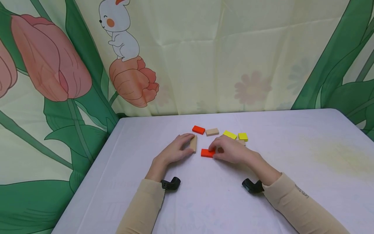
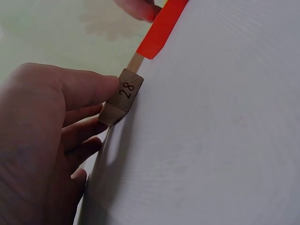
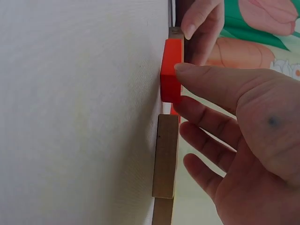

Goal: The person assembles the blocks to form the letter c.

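Pinching the nearer red block point(image 1: 205, 153), R hand point(image 1: 233, 151) shd press lightly, level, while L hand point(image 1: 173, 150) grips block no. 28 point(image 2: 126, 92).

Pretty cute backdrop point(image 1: 187, 74) hung behind the table point(image 1: 204, 201), tbh: cream fabric, a few creases left in it. A white cartoon bunny point(image 1: 128, 44) is printed there, perched on an orangey-pink bloom point(image 1: 128, 83). A huge pink tulip point(image 1: 55, 61) is shown off to the left, big green leaves point(image 1: 330, 55) are seen far right, and a washed-out pink flower point(image 1: 253, 87) is printed between. A faint yellowish patch point(image 1: 342, 156) can be spotted on the table's right side.
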`<state>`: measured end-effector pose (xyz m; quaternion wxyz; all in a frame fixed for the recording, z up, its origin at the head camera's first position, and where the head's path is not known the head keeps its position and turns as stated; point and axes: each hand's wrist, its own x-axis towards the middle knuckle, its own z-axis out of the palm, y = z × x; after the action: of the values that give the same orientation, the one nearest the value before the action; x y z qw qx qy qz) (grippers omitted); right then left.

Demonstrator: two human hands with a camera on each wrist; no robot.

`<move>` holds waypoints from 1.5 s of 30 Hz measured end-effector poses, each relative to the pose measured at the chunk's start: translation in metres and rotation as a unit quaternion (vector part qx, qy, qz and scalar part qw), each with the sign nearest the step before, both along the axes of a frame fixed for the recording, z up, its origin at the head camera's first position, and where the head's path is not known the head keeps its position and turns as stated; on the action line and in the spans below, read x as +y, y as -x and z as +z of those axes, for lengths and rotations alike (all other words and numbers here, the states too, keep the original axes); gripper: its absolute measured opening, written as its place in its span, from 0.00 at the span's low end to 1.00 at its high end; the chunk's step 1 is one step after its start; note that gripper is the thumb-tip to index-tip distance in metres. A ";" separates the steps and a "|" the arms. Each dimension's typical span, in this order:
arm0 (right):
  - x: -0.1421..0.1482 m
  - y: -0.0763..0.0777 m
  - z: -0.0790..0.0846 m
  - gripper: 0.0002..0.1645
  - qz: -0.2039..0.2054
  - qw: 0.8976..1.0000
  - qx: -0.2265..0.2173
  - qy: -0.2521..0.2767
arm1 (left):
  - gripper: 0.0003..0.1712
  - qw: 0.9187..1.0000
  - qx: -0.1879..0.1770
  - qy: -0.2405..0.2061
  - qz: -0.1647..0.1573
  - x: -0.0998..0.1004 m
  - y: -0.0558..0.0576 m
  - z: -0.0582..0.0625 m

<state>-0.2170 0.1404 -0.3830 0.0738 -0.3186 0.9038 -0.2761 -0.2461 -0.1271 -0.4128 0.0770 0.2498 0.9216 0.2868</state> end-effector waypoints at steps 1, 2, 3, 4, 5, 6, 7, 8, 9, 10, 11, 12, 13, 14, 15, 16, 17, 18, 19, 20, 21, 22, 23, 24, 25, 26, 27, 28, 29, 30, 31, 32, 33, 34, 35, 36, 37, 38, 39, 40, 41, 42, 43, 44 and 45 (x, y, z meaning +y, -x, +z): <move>0.000 0.000 0.000 0.12 0.004 1.000 0.001 0.001 | 0.37 1.000 0.000 0.000 0.001 0.001 0.000 0.000; 0.000 0.000 0.000 0.12 0.008 1.000 0.002 0.002 | 0.38 1.000 0.002 0.000 0.002 0.001 0.000 -0.001; 0.000 0.000 0.000 0.12 0.012 1.000 0.003 0.003 | 0.38 1.000 0.002 -0.002 0.002 0.002 0.000 -0.001; 0.000 0.000 0.001 0.12 0.016 1.000 0.006 0.003 | 0.38 1.000 0.002 -0.002 0.003 0.003 0.000 -0.001; 0.000 -0.001 0.001 0.12 0.020 1.000 0.009 0.003 | 0.38 1.000 0.003 -0.004 0.003 0.004 0.000 -0.001; 0.000 -0.001 0.001 0.12 0.024 1.000 0.011 0.003 | 0.38 1.000 0.003 -0.005 0.004 0.004 0.000 -0.001; -0.001 -0.001 0.001 0.11 0.026 1.000 0.014 0.003 | 0.38 1.000 0.004 -0.006 0.004 0.005 0.000 -0.001; -0.001 -0.002 0.001 0.11 0.028 0.999 0.015 0.001 | 0.39 1.000 0.005 -0.008 0.004 0.006 0.000 -0.002; -0.001 -0.003 0.002 0.11 0.028 0.999 0.015 -0.001 | 0.39 1.000 0.004 -0.009 0.005 0.007 0.000 -0.002; -0.001 -0.004 0.002 0.11 0.027 1.000 0.014 -0.004 | 0.39 1.000 0.004 -0.009 0.006 0.008 0.000 -0.002; -0.002 -0.005 0.002 0.11 0.025 1.000 0.010 -0.007 | 0.39 1.000 0.004 -0.008 0.008 0.009 0.000 -0.002; -0.002 -0.006 0.003 0.11 0.021 1.000 0.004 -0.010 | 0.39 1.000 0.003 -0.007 0.009 0.010 0.000 -0.003; -0.002 -0.007 0.003 0.11 0.018 1.000 -0.002 -0.014 | 0.39 1.000 0.002 -0.008 0.010 0.011 0.000 -0.003; -0.003 -0.008 0.003 0.11 0.016 1.000 -0.008 -0.017 | 0.39 1.000 0.002 -0.007 0.012 0.011 0.001 -0.004; -0.003 -0.009 0.004 0.11 0.015 1.000 -0.014 -0.018 | 0.40 1.000 0.001 -0.006 0.012 0.012 0.001 -0.004; -0.004 -0.010 0.004 0.12 0.014 1.000 -0.019 -0.020 | 0.40 1.000 0.002 -0.005 0.013 0.013 0.001 -0.004; -0.005 -0.011 0.004 0.12 0.014 0.999 -0.021 -0.021 | 0.40 1.000 0.002 -0.004 0.013 0.013 0.001 -0.005; -0.005 -0.011 0.004 0.12 0.014 0.999 -0.024 -0.021 | 0.40 1.000 0.002 -0.004 0.013 0.013 0.001 -0.005; -0.006 -0.012 0.004 0.12 0.015 0.999 -0.024 -0.021 | 0.40 1.000 0.002 -0.004 0.014 0.014 0.001 -0.005; -0.006 -0.013 0.004 0.12 0.016 0.999 -0.025 -0.021 | 0.40 1.000 0.001 -0.004 0.014 0.014 0.001 -0.005; -0.007 -0.013 0.004 0.12 0.016 0.999 -0.025 -0.020 | 0.40 1.000 0.000 -0.003 0.014 0.014 0.001 -0.005; -0.007 -0.013 0.004 0.12 0.017 0.999 -0.026 -0.020 | 0.40 1.000 -0.001 -0.003 0.014 0.014 0.001 -0.005; -0.007 -0.014 0.004 0.12 0.017 0.999 -0.026 -0.020 | 0.40 1.000 -0.002 -0.003 0.014 0.014 0.001 -0.004; -0.008 -0.014 0.004 0.12 0.018 0.999 -0.026 -0.020 | 0.40 1.000 -0.002 -0.003 0.013 0.015 0.001 -0.004; -0.008 -0.014 0.004 0.12 0.020 0.999 -0.025 -0.021 | 0.40 1.000 -0.002 -0.003 0.012 0.015 0.001 -0.004; -0.009 -0.014 0.003 0.12 0.022 0.999 -0.024 -0.020 | 0.40 1.000 -0.002 -0.004 0.011 0.014 0.001 -0.003; -0.009 -0.014 0.003 0.12 0.023 0.999 -0.023 -0.020 | 0.40 1.000 -0.001 -0.004 0.009 0.014 0.001 -0.003; -0.010 -0.015 0.003 0.12 0.024 0.999 -0.020 -0.021 | 0.40 1.000 0.001 -0.004 0.007 0.014 0.001 -0.003; -0.010 -0.015 0.002 0.12 0.025 0.999 -0.017 -0.021 | 0.40 1.000 0.003 -0.004 0.004 0.014 0.001 -0.003; -0.011 -0.015 0.002 0.11 0.027 0.999 -0.014 -0.021 | 0.40 1.000 0.006 -0.003 0.001 0.014 0.001 -0.003; -0.011 -0.015 0.002 0.11 0.027 0.999 -0.012 -0.021 | 0.40 1.000 0.008 -0.004 -0.002 0.014 0.001 -0.003; -0.012 -0.016 0.001 0.11 0.028 0.999 -0.010 -0.020 | 0.39 1.000 0.011 -0.003 -0.005 0.013 0.001 -0.003; -0.012 -0.016 0.001 0.11 0.028 0.999 -0.007 -0.020 | 0.39 1.000 0.014 -0.002 -0.009 0.013 0.002 -0.003; -0.013 -0.017 0.001 0.11 0.027 0.999 -0.005 -0.020 | 0.39 1.000 0.017 -0.003 -0.013 0.013 0.002 -0.003; -0.013 -0.017 0.001 0.11 0.027 0.999 -0.003 -0.020 | 0.39 1.000 0.019 -0.003 -0.017 0.013 0.001 -0.002; -0.014 -0.018 0.002 0.12 0.026 0.999 -0.001 -0.021 | 0.39 1.000 0.022 -0.002 -0.020 0.013 0.001 -0.002; -0.014 -0.019 0.002 0.12 0.026 0.999 0.002 -0.021 | 0.39 0.999 0.024 -0.001 -0.022 0.013 0.001 -0.002; -0.015 -0.019 0.002 0.12 0.025 0.999 0.004 -0.021 | 0.39 0.999 0.025 0.000 -0.025 0.013 0.001 -0.002; -0.015 -0.020 0.002 0.12 0.024 0.999 0.005 -0.022 | 0.39 0.999 0.027 0.000 -0.027 0.013 0.001 -0.002; -0.015 -0.020 0.002 0.12 0.024 0.999 0.006 -0.021 | 0.39 0.999 0.028 0.002 -0.028 0.014 0.001 -0.002; -0.016 -0.020 0.002 0.12 0.024 0.999 0.007 -0.021 | 0.39 0.999 0.030 0.004 -0.029 0.014 0.002 -0.002; -0.016 -0.021 0.002 0.12 0.023 0.999 0.007 -0.021 | 0.39 0.999 0.030 0.005 -0.031 0.014 0.002 -0.002; -0.017 -0.021 0.002 0.12 0.023 0.999 0.008 -0.022 | 0.39 0.999 0.030 0.007 -0.033 0.014 0.002 -0.002; -0.017 -0.021 0.001 0.12 0.022 0.999 0.008 -0.022 | 0.39 0.999 0.031 0.006 -0.035 0.014 0.002 -0.002; -0.018 -0.021 0.001 0.12 0.022 0.999 0.009 -0.023 | 0.39 0.999 0.033 0.005 -0.038 0.013 0.002 -0.002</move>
<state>-0.1958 0.1227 -0.3819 0.0793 -0.3390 0.9032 -0.2508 -0.2486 -0.1137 -0.4150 0.0588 0.2937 0.9148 0.2712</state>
